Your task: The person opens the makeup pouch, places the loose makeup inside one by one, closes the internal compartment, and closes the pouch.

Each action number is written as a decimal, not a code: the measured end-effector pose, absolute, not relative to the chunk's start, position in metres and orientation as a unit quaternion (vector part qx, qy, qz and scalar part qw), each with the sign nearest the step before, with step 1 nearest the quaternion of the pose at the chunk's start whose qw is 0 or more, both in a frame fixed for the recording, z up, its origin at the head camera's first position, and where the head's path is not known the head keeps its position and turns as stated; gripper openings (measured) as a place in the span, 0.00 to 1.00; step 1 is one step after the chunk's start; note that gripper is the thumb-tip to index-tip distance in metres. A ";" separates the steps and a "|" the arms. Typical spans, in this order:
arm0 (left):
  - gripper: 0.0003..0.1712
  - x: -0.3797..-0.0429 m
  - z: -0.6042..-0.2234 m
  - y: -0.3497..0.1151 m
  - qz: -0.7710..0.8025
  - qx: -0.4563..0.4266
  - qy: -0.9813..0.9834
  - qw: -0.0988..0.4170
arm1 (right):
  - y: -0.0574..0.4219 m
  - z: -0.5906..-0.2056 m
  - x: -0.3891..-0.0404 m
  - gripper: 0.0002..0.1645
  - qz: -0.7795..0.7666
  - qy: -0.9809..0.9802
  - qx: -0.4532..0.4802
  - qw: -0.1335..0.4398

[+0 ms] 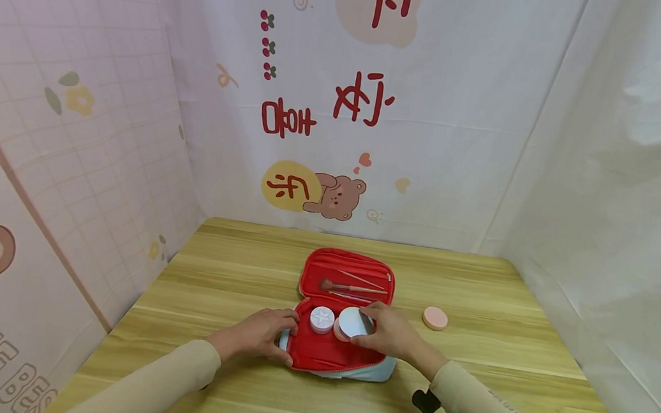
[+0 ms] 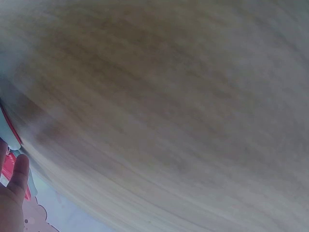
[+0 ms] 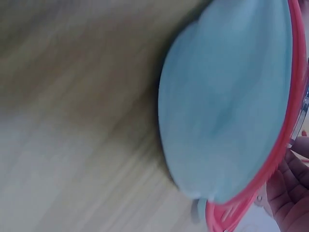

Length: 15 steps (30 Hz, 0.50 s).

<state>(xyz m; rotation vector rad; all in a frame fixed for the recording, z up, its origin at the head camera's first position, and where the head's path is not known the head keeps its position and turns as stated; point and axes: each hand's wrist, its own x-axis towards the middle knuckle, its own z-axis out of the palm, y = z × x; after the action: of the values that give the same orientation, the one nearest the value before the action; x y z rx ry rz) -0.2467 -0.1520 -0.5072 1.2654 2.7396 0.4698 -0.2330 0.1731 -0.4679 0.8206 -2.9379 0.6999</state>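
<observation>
My left hand [image 1: 259, 333] lay spread against the left end of the soft zip-up cosmetic pouch [image 1: 381, 370]; my right hand [image 1: 389, 332] pinched a round pale-topped compact [image 1: 351, 323] inside it, seemingly light and stiff but slick, best gripped by its rim, just right of the star-embossed jar [image 1: 322, 320]; beyond, makeup brushes [image 1: 367, 290] lay in the open flap [image 1: 317, 269], before the bear-printed backdrop [image 1: 455, 145]

High forward-down head view, close wrist views, shared pouch [image 1: 320, 349]

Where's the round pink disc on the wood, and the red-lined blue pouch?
Round pink disc [image 1: 435, 317]: head view, middle of its top.
Red-lined blue pouch [image 3: 224, 106]: right wrist view, its blue side.
</observation>
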 end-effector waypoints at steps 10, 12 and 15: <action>0.28 -0.248 -0.508 -0.152 0.151 0.412 0.898 0.045 | 0.152 -0.477 -0.223 0.39 0.216 -0.929 0.299 -0.004; 0.28 -0.247 -0.508 -0.152 0.152 0.411 0.897 0.045 | 0.149 -0.478 -0.221 0.39 0.214 -0.928 0.304 -0.006; 0.28 -0.247 -0.508 -0.152 0.154 0.410 0.898 0.046 | 0.145 -0.480 -0.220 0.40 0.214 -0.927 0.306 -0.015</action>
<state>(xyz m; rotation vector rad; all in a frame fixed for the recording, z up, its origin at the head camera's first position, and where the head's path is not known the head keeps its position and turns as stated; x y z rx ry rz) -0.2469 -0.1521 -0.5080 1.2523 2.7399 0.4694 -0.2199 0.1445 -0.4800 0.9714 -2.9415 0.6795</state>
